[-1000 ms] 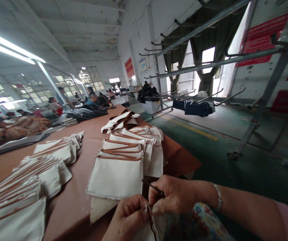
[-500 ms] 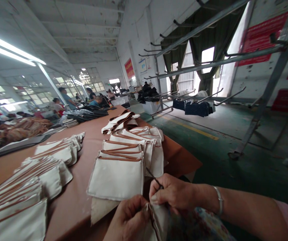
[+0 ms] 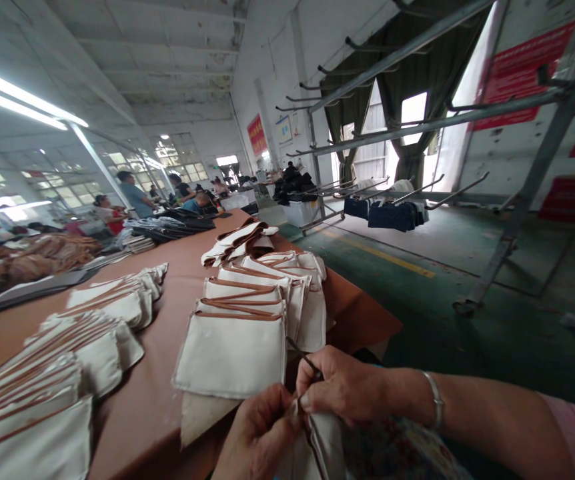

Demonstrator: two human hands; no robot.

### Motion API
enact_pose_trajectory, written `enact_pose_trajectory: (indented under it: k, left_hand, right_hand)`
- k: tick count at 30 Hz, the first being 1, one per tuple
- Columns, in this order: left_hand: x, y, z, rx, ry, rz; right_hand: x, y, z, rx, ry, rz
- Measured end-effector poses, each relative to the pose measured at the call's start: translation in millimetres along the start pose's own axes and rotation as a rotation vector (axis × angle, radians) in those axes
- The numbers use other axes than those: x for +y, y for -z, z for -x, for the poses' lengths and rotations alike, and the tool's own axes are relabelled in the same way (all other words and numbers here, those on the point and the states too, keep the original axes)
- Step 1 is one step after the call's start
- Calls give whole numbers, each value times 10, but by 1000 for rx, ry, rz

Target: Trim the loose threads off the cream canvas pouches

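At the bottom centre, my left hand point(image 3: 262, 430) pinches the edge of a white fabric piece with a brown trim point(image 3: 325, 443). My right hand point(image 3: 342, 387) grips the same piece beside it, fingertips close to those of my left hand. A thin dark tool point(image 3: 303, 355) sticks out up and left from the right hand's fingers; its other end is hidden in the hand. Just beyond my hands, white pouches with brown edging point(image 3: 232, 353) lie overlapped in a row on the brown-covered table point(image 3: 152, 373).
More white pouches point(image 3: 102, 360) lie in rows at the left. Brown and dark material point(image 3: 52, 253) is heaped beyond them. A metal rack point(image 3: 505, 247) with prongs stands at the right, dark blue items point(image 3: 395, 217) hanging on it. Several people work in the background.
My hands have drawn slightly closer together on the fabric piece. The dark tool has shifted a little left and down with my right hand.
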State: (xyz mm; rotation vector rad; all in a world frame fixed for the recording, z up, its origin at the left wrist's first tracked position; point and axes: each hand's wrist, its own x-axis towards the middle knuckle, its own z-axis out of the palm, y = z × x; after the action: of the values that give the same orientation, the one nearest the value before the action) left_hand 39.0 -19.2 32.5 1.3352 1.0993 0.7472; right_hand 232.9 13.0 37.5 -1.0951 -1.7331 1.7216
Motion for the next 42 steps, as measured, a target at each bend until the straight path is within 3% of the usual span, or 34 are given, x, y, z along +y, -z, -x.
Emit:
enact_pose_trajectory:
  k: [4, 9, 14, 18, 21, 26, 30, 32, 37, 40, 42]
  left_hand:
    - [-28, 19, -34, 42, -31, -60]
    - [8, 30, -50, -16, -40, -144]
    - [131, -94, 27, 173, -135, -419]
    - [120, -177, 65, 211, -196, -454]
    - [121, -168, 68, 224, -152, -440]
    - [157, -50, 90, 47, 64, -120]
    - [78, 27, 85, 96, 180, 58]
    - [28, 36, 61, 37, 189, 81]
    - [1, 70, 12, -174, 140, -22]
    - [27, 93, 36, -207, 109, -176]
    - [37, 81, 73, -151, 33, -315]
  right_hand:
    - [-8, -36, 9, 9, 21, -60]
    - [-45, -31, 40, -16, 47, -68]
    - [-5, -43, 20, 126, 259, 142]
    - [65, -84, 6, 190, 316, 203]
    - [102, -93, 22, 176, 386, 209]
    - [150, -72, 73, 126, 574, 309]
    - [220, -34, 88, 152, 862, 545]
    - [256, -10, 81, 154, 993, 657]
    - [306, 20, 72, 177, 1149, 893]
    - [334, 6, 84, 172, 1169, 953]
    - [346, -1, 97, 151, 1140, 865]
